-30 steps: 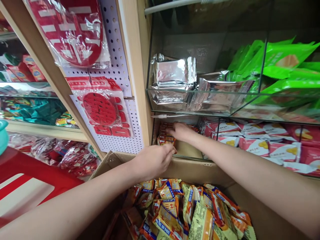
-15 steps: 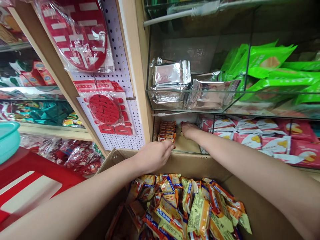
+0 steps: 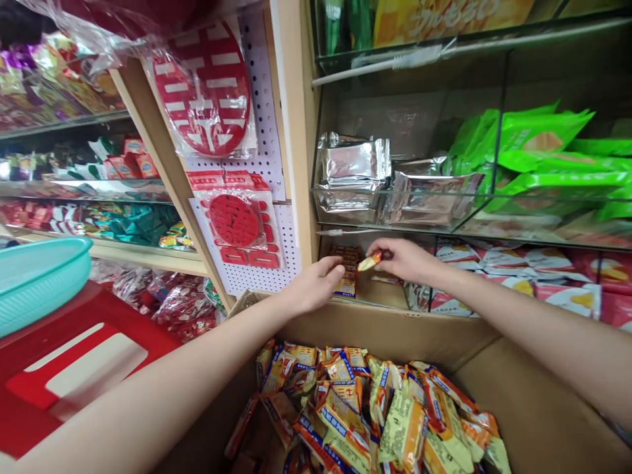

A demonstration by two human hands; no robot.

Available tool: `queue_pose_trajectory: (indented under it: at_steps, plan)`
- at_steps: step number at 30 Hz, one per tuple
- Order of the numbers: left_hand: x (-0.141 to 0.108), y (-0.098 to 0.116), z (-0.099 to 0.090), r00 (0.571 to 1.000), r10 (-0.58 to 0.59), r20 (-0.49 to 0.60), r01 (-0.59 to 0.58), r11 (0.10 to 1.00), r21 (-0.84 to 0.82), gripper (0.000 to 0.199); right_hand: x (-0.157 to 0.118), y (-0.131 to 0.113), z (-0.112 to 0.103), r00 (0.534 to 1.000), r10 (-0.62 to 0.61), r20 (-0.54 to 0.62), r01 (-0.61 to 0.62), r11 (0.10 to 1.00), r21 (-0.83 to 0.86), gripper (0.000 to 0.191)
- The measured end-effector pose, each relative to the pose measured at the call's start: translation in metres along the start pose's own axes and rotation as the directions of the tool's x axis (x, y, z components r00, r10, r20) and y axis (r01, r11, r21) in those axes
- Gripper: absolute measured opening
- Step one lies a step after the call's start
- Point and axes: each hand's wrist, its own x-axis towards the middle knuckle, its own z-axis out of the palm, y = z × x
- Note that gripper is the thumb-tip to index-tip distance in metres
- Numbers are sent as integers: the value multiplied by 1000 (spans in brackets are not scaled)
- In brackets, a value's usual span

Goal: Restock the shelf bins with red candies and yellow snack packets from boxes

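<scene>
My right hand point(image 3: 402, 258) pinches a small wrapped snack bar point(image 3: 368, 262), orange and pale yellow, at the mouth of the lower shelf compartment. To its left a row of upright snack packets point(image 3: 348, 284) stands on the shelf, partly hidden behind my left hand point(image 3: 316, 284). My left hand is just in front of that row, thumb and forefinger slightly apart, with nothing visible between them. Below both hands, a cardboard box point(image 3: 385, 322) holds a loose heap of similar wrapped snack bars point(image 3: 340, 408).
Silver packets point(image 3: 353, 164) and green packets point(image 3: 543, 145) fill the glass compartment above. Pink-and-white packets point(image 3: 563, 296) lie right of the row. At left, a turquoise basket point(image 3: 44, 276) sits on a red container point(image 3: 89, 355). Red decorations point(image 3: 234, 220) hang on a pegboard.
My right hand has come out of the compartment, back and up, with a snack bar showing in its fingers. My left hand's fingers have lifted and parted. The view has shifted.
</scene>
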Motion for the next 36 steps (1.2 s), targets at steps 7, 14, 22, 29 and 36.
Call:
queue_pose_trajectory:
  at_steps: [7, 14, 22, 29, 36]
  plan:
    - [4, 1, -10, 944, -74, 321, 247, 803, -542, 53, -39, -28, 13, 987, -137, -82, 159, 790, 593, 13]
    - [3, 0, -2, 997, -58, 41, 70, 742, -667, 46, -41, -28, 13, 989, 86, 118, -146, 525, 839, 33]
    - [3, 0, -7, 988, -88, 124, 151, 656, -739, 26, -46, -26, 7, 965, 109, 240, -264, 430, 863, 32]
    - [-4, 4, 1, 999, -32, -14, 27, 966, -258, 19, -40, -21, 8, 932, 360, 47, -177, 339, 924, 12]
    - [-50, 18, 16, 935, 245, 257, -355, 674, 648, 37, -14, 5, 14, 971, 213, -113, -165, 929, 331, 35]
